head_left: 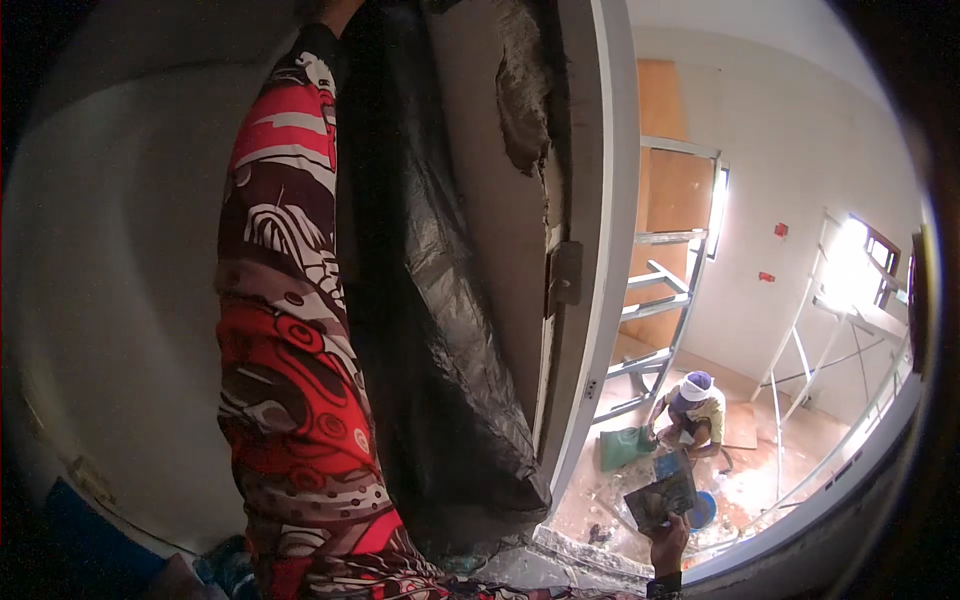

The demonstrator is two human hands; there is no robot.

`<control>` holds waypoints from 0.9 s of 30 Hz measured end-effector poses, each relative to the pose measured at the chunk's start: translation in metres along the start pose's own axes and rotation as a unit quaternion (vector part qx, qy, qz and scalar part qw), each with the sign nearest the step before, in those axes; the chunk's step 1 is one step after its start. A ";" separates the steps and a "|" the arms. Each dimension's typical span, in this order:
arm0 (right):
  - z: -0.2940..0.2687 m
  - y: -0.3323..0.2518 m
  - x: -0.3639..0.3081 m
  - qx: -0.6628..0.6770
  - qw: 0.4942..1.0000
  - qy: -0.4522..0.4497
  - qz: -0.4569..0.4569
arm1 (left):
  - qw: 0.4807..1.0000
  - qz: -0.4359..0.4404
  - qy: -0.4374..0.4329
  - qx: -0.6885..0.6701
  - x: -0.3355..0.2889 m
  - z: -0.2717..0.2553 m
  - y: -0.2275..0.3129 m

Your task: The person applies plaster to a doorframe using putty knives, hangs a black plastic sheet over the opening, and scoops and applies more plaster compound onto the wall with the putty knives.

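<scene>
Board (660, 498), squarish and smeared with grey, is at the lower right of the head view, where we hold it up in our right hand (668, 545), fingers clamped at its lower edge. Our left arm, in a red-patterned sleeve (295, 340), reaches to the top of the frame; the left hand lies past that edge, so we cannot tell how its fingers stand. Black plastic sheeting (455, 330) runs just right of the sleeve. Beyond the board, a person (700, 400) crouches near a blue bucket (704, 510).
</scene>
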State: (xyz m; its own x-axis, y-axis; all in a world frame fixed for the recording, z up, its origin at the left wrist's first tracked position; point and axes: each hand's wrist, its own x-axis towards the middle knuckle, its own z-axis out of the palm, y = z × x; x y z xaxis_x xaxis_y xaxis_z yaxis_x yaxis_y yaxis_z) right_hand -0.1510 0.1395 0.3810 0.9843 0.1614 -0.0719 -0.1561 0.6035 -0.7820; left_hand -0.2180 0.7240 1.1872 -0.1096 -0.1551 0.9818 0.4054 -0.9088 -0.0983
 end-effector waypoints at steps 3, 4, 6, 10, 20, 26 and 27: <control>-0.002 0.002 0.000 -0.012 1.000 0.012 -0.014 | 0.998 -0.047 -0.007 -0.028 -0.022 0.005 -0.011; -0.002 0.001 0.000 -0.010 0.999 0.024 -0.028 | 0.999 -0.050 0.015 -0.008 -0.032 0.008 -0.016; -0.012 0.007 0.005 -0.018 0.999 0.008 -0.031 | 0.998 -0.050 0.039 0.017 -0.044 0.016 -0.041; -0.009 0.017 0.010 0.001 1.000 -0.003 0.007 | 0.985 -0.141 -0.104 -0.013 -0.065 0.012 -0.115; -0.019 0.018 -0.004 -0.127 0.989 0.002 -0.076 | 0.960 -0.233 -0.151 -0.039 -0.128 0.036 -0.119; -0.018 0.010 -0.014 -0.027 0.999 0.045 -0.007 | 0.982 -0.136 -0.125 0.046 -0.137 0.032 -0.148; -0.010 0.004 -0.019 -0.366 0.897 0.022 -0.248 | 0.981 -0.150 -0.122 0.027 -0.138 0.032 -0.144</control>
State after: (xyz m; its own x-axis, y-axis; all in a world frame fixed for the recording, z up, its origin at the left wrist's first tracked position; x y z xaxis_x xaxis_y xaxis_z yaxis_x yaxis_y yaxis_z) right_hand -0.1694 0.1309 0.3731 0.9226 -0.0255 0.3850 0.3818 -0.0836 -0.9205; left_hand -0.2320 0.8891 1.0710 -0.0143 0.2190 0.9756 0.4358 -0.8768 0.2032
